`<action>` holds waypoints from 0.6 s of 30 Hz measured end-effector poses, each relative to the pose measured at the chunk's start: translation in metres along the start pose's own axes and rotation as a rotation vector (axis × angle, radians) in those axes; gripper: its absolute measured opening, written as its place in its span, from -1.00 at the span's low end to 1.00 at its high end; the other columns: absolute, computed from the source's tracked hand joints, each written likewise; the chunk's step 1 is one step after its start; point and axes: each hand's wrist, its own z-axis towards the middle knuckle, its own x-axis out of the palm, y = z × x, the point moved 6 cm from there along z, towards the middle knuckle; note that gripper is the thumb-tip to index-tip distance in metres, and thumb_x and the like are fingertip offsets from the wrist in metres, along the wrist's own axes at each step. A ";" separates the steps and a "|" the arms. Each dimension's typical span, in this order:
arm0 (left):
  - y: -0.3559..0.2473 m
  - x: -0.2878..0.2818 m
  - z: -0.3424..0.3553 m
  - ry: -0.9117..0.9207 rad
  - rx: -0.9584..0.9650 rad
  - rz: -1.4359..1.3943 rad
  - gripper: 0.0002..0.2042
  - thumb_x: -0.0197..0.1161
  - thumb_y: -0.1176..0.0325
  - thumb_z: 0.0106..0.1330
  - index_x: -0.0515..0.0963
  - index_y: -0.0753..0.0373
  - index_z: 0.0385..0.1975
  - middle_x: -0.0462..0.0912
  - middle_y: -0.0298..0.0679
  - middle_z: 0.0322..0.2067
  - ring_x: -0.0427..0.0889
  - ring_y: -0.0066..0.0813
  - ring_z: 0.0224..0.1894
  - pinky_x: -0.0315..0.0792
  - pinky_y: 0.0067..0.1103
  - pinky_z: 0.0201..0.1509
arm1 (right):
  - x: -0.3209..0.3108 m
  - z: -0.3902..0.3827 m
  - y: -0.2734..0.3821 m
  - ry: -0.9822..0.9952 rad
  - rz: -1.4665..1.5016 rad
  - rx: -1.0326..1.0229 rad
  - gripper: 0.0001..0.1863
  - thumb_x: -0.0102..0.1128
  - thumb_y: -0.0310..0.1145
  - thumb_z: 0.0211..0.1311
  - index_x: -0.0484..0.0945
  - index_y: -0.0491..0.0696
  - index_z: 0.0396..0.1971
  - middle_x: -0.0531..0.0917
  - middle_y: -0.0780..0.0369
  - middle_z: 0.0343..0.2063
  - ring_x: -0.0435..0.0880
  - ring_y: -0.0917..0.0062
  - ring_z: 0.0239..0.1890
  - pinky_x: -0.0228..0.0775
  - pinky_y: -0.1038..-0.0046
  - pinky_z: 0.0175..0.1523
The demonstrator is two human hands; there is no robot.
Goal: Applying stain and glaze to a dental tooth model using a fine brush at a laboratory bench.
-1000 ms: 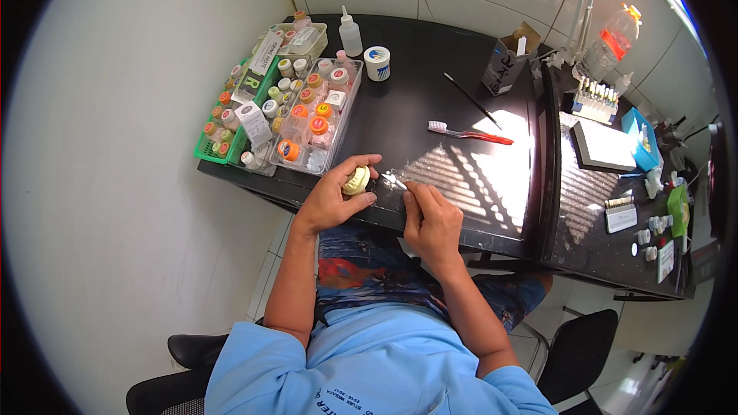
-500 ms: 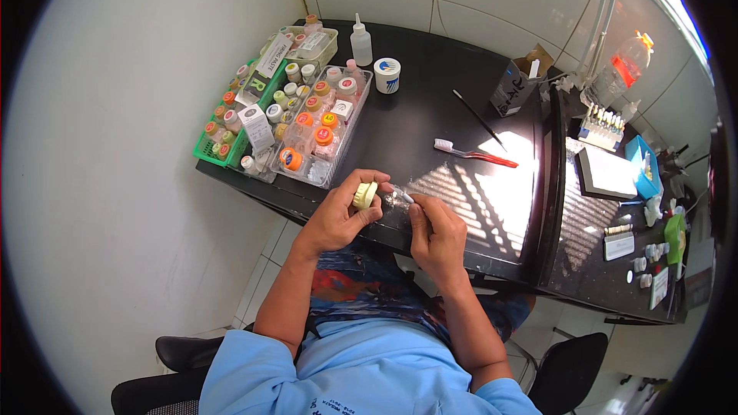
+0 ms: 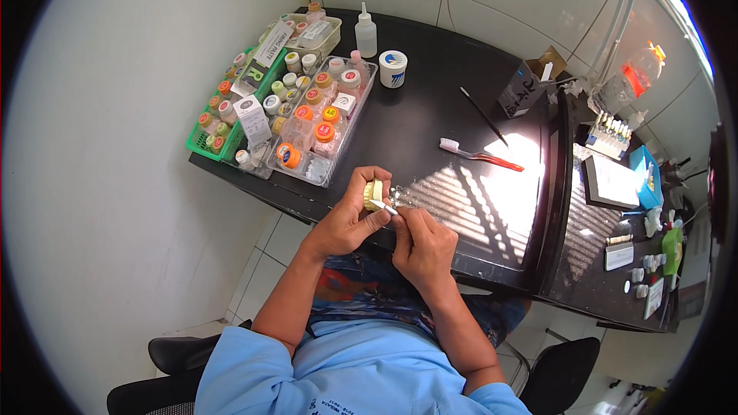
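Held between the thumb and fingers of my left hand (image 3: 342, 224) is a pale yellow dental cast (image 3: 373, 191), its ridged side turned left. My right hand (image 3: 425, 242) pinches a slim white tool with a pointed tip (image 3: 383, 207); its exact kind I cannot make out. That tip lies against or just in front of the cast, close to my left thumb. Both hands are over the near edge of the black table (image 3: 419, 119). Whitish crumbs (image 3: 401, 196) lie on the tabletop just beyond them.
Trays of small capped bottles (image 3: 327, 134) and a green basket (image 3: 201, 137) fill the left side. Behind stand a squeeze bottle (image 3: 366, 37) and a white jar (image 3: 393, 69). A red toothbrush (image 3: 483, 157), thin dark brush (image 3: 482, 115) and box (image 3: 520, 91) are to the right.
My right hand has moved left, bringing the white tool's tip up to the dental cast. The cast has turned slightly in my left hand. The view has shifted a little.
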 end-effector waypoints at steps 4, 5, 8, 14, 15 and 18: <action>0.000 -0.002 0.001 -0.003 0.000 -0.008 -0.40 0.37 0.30 0.62 0.16 0.25 0.47 0.37 -0.31 0.10 0.49 -0.61 0.09 0.46 -0.56 0.29 | 0.001 -0.001 0.001 -0.001 -0.049 -0.026 -0.93 0.42 -0.40 0.41 0.70 -0.05 -0.25 0.62 0.23 -0.51 0.66 0.28 -0.60 0.42 0.27 -0.47; 0.000 -0.003 0.001 -0.004 0.001 0.007 -0.40 0.36 0.31 0.62 0.16 0.25 0.47 0.37 -0.30 0.10 0.50 -0.61 0.09 0.46 -0.55 0.29 | 0.002 -0.001 0.000 0.001 -0.049 -0.024 -0.93 0.42 -0.40 0.41 0.70 -0.05 -0.25 0.62 0.23 -0.51 0.66 0.28 -0.60 0.42 0.27 -0.47; 0.003 -0.002 0.001 -0.014 0.017 0.036 -0.42 0.33 0.34 0.64 0.15 0.25 0.49 0.39 -0.30 0.07 0.49 -0.60 0.08 0.45 -0.56 0.28 | 0.002 -0.003 0.000 -0.022 -0.083 -0.034 -0.92 0.44 -0.39 0.38 0.72 -0.05 -0.25 0.59 0.25 -0.52 0.62 0.32 -0.61 0.39 0.28 -0.47; 0.004 -0.003 -0.002 -0.068 0.026 0.162 -0.41 0.31 0.33 0.66 0.14 0.27 0.50 0.37 -0.28 0.09 0.51 -0.59 0.07 0.45 -0.55 0.30 | 0.001 -0.005 0.000 -0.064 -0.154 -0.029 -0.88 0.47 -0.35 0.36 0.77 -0.04 -0.18 0.55 0.27 -0.54 0.58 0.36 -0.61 0.34 0.30 -0.47; 0.002 -0.003 -0.002 -0.078 0.035 0.183 -0.40 0.30 0.32 0.66 0.13 0.28 0.51 0.37 -0.28 0.08 0.52 -0.59 0.07 0.45 -0.55 0.30 | 0.001 -0.005 0.000 -0.058 -0.152 -0.026 -0.88 0.47 -0.35 0.36 0.77 -0.04 -0.18 0.55 0.27 -0.54 0.58 0.36 -0.61 0.34 0.30 -0.47; 0.004 -0.004 -0.002 -0.078 -0.004 0.149 -0.39 0.30 0.33 0.66 0.13 0.28 0.53 0.38 -0.28 0.06 0.52 -0.59 0.05 0.44 -0.56 0.29 | 0.002 -0.005 -0.001 -0.049 -0.141 -0.021 -0.88 0.47 -0.36 0.36 0.77 -0.04 -0.19 0.55 0.27 -0.54 0.58 0.36 -0.61 0.34 0.30 -0.47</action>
